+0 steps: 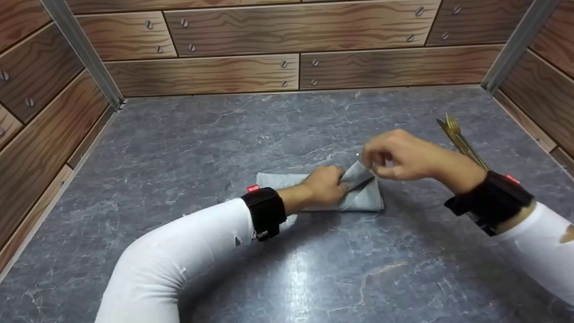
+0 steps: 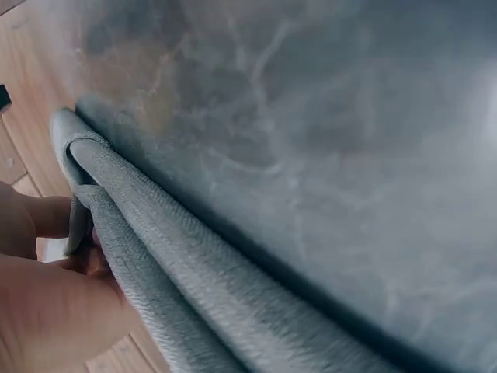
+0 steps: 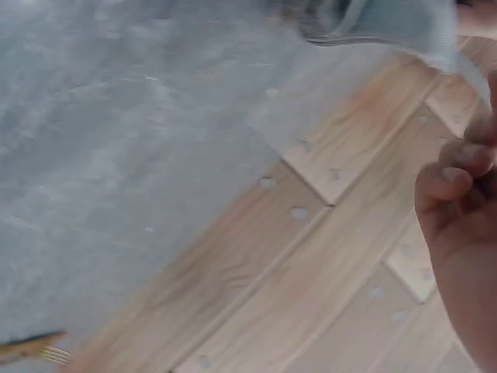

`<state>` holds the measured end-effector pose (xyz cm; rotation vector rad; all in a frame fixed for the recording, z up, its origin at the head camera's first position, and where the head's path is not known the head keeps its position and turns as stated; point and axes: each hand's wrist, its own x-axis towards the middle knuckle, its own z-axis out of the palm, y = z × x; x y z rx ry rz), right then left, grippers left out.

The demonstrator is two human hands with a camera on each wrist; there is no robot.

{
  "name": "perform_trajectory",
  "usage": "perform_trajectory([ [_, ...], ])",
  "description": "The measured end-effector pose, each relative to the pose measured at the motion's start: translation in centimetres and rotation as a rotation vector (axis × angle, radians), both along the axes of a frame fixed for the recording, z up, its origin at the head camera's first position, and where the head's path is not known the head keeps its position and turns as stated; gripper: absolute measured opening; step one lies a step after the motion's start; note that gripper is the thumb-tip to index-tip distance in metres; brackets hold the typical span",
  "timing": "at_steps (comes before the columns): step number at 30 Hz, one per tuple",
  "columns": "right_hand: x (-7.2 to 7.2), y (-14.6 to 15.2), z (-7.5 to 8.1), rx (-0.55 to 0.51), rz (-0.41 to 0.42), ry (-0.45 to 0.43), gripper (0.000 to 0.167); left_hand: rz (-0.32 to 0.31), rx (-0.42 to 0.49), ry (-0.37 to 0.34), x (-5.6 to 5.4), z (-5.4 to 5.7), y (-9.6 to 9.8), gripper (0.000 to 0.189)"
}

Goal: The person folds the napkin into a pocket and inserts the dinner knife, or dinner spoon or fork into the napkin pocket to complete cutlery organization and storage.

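Note:
A folded light grey-blue cloth napkin (image 1: 368, 197) lies on the table, with one flap lifted at its right end. My left hand (image 1: 326, 185) is over its middle and grips the cloth; the left wrist view shows thumb and finger around the thick folds (image 2: 194, 241). At the raised flap's tip, my right hand (image 1: 394, 154) pinches the corner between curled fingers. The right wrist view is blurred, but the cloth (image 3: 388, 27) stretches up to the fingers of that hand (image 3: 466, 217). The left hand hides the napkin's centre.
A gold-coloured fork (image 1: 453, 123) and a gold-coloured knife (image 1: 448, 130) lie together on the table, beyond my right wrist. The grey marbled tabletop (image 1: 202, 134) is bounded by wood-patterned walls (image 1: 224, 74) at the back and both sides.

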<state>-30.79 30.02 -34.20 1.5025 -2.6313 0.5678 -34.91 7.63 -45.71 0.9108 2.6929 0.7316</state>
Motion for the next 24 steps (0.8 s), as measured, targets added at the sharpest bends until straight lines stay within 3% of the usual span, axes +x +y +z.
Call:
perform_trajectory([
  [3, 0.5, -0.4, -0.9, 0.120, 0.038, -0.114, 0.026, 0.029, 0.072, -0.063, -0.3, -0.1, -0.4, 0.027],
  [5, -0.5, 0.1, -3.2, 0.200, 0.038, -0.174, 0.033, 0.035, 0.120, -0.091, -0.4, -0.3, -0.6, 0.025],
  [7, -1.4, 0.6, -4.8, 0.257, 0.020, -0.176, 0.032, 0.032, 0.156, -0.117, -0.5, -0.4, -0.8, 0.023],
  [9, -1.9, 0.9, -5.2, 0.297, -0.013, -0.194, 0.028, 0.007, 0.180, -0.147, -0.2, -0.3, -1.1, 0.022],
  [10, -2.0, 1.0, -5.1, 0.307, -0.029, -0.203, 0.024, -0.021, 0.180, -0.164, 0.1, 0.1, -1.3, 0.024],
  [12, -1.3, 0.7, -3.4, 0.343, -0.072, -0.237, 0.015, -0.101, 0.151, -0.176, 1.0, 1.1, -1.9, 0.037],
  [16, -0.4, 0.5, -1.0, 0.342, -0.110, -0.277, 0.008, -0.260, 0.027, -0.186, 3.5, 4.4, -3.1, 0.078],
  [18, 0.0, 0.4, -0.4, 0.338, -0.122, -0.284, 0.010, -0.307, -0.066, -0.155, 4.7, 5.8, -3.3, 0.088],
  [20, 0.1, 0.4, -0.2, 0.331, -0.123, -0.278, 0.011, -0.367, -0.190, -0.056, 5.5, 6.7, -3.2, 0.087],
  [24, 0.0, 0.5, -0.5, 0.311, -0.120, -0.332, 0.011, -0.472, -0.439, 0.201, 6.0, 6.7, -2.4, 0.085],
])
